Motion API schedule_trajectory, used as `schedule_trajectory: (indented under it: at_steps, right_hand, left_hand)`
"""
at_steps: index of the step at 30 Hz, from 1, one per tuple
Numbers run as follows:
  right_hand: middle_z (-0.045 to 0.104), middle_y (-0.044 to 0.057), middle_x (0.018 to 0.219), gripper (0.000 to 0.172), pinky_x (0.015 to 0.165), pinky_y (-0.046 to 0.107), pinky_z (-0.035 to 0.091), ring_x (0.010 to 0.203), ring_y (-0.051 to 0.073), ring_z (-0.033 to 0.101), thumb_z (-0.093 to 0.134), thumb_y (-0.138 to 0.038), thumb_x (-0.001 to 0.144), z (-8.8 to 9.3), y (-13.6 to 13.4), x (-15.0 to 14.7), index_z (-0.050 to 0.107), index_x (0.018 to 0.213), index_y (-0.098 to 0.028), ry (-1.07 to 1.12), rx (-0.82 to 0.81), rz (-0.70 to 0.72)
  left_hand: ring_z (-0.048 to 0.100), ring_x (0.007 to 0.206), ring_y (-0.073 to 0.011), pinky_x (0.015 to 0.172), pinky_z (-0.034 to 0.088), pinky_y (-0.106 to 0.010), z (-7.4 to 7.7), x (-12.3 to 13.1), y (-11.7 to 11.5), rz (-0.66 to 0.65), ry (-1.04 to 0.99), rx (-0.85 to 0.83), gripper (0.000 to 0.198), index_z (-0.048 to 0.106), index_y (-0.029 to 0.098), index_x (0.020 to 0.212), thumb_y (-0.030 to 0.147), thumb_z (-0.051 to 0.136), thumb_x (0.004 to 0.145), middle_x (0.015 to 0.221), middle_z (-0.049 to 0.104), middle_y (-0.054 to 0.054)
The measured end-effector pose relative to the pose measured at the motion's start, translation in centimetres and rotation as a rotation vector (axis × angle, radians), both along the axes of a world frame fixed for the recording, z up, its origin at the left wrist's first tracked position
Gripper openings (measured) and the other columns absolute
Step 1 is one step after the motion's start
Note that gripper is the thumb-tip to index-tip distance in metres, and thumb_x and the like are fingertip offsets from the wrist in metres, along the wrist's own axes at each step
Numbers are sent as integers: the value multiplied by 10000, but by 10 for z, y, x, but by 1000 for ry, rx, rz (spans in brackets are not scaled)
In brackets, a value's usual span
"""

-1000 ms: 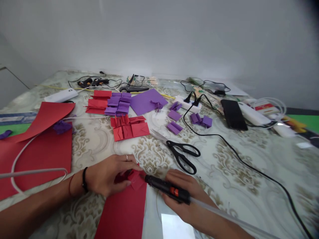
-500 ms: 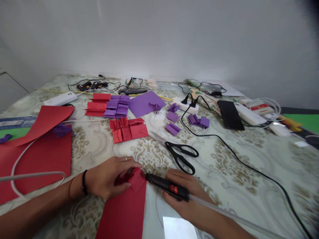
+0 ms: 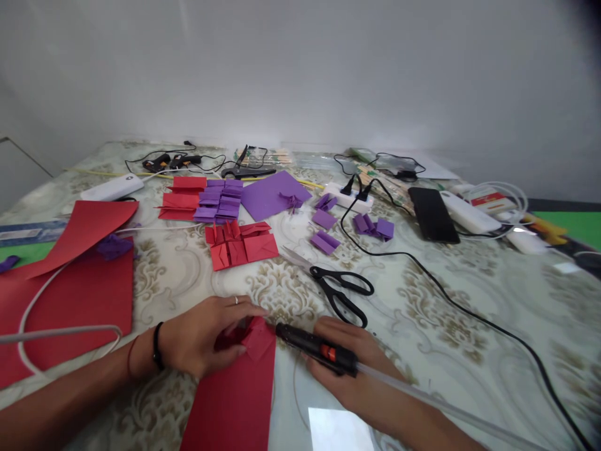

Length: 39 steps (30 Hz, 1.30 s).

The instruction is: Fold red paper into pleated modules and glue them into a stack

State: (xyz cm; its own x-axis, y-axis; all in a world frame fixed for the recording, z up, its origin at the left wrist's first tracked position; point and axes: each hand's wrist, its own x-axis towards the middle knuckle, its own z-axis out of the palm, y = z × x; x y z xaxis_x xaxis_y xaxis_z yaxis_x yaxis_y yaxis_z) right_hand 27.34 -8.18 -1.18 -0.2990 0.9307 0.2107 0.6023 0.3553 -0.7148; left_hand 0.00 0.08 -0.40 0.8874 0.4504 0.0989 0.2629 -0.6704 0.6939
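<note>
A folded red paper piece (image 3: 258, 337) lies at the far end of a red paper strip (image 3: 230, 407). My left hand (image 3: 213, 335) bends over it, thumb and fingers closed on the piece's left side; the fingertips are partly hidden. My right hand (image 3: 345, 363) is wrapped round a black glue gun (image 3: 317, 349) with an orange-red trigger and a clear glue stick out of its back. The gun's nozzle points left, at the right edge of the folded piece. Beyond my right hand, black-handled scissors (image 3: 335, 285) lie spread on the table.
Folded red pieces (image 3: 241, 244) and purple pieces (image 3: 218, 200) lie ahead. Red sheets (image 3: 84, 300) are at left, with a white cable (image 3: 61, 335) across them. A power strip (image 3: 348, 195), a black cord (image 3: 441, 291) and a phone (image 3: 432, 215) lie to the right.
Almost nothing differs. The view has shifted very slightly; both hands, the glue gun and the red paper keep their places.
</note>
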Motion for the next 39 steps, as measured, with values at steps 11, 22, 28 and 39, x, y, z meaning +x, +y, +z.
schedule_trajectory:
  at_steps: [11, 22, 28, 39]
  right_hand:
    - [521, -18, 655, 270, 591, 266, 374, 620, 142, 532, 568, -138, 882, 1, -1, 0, 425, 665, -214, -13, -50, 63]
    - [510, -14, 658, 279, 595, 285, 355, 634, 155, 504, 560, -149, 890, 2, -5, -6, 400, 674, -220, 16, -20, 119]
    - [506, -22, 687, 260, 579, 263, 376, 633, 140, 516, 581, -157, 901, 10, -2, 0, 436, 693, -218, 73, -83, 171]
    - [568, -28, 674, 201, 566, 269, 417, 593, 161, 539, 626, -351, 934, 12, 21, 33, 588, 787, -220, -43, -19, -314]
  left_hand:
    - [604, 779, -197, 742, 488, -318, 2, -1, 0, 9, 48, -52, 495, 521, 223, 1352, 202, 625, 868, 998, 653, -51]
    - [624, 811, -210, 747, 502, -314, 2, 0, 0, 10, 47, -32, 527, 538, 220, 1382, 195, 625, 863, 1016, 665, -63]
    - [645, 845, -214, 765, 517, -314, 1, 1, 0, 4, 21, -34, 544, 537, 223, 1393, 177, 618, 856, 1035, 675, -65]
    - [636, 1136, -273, 1005, 542, -409, -2, -1, -1, -1, -57, -42, 645, 533, 265, 1457, 136, 643, 835, 1316, 588, -124]
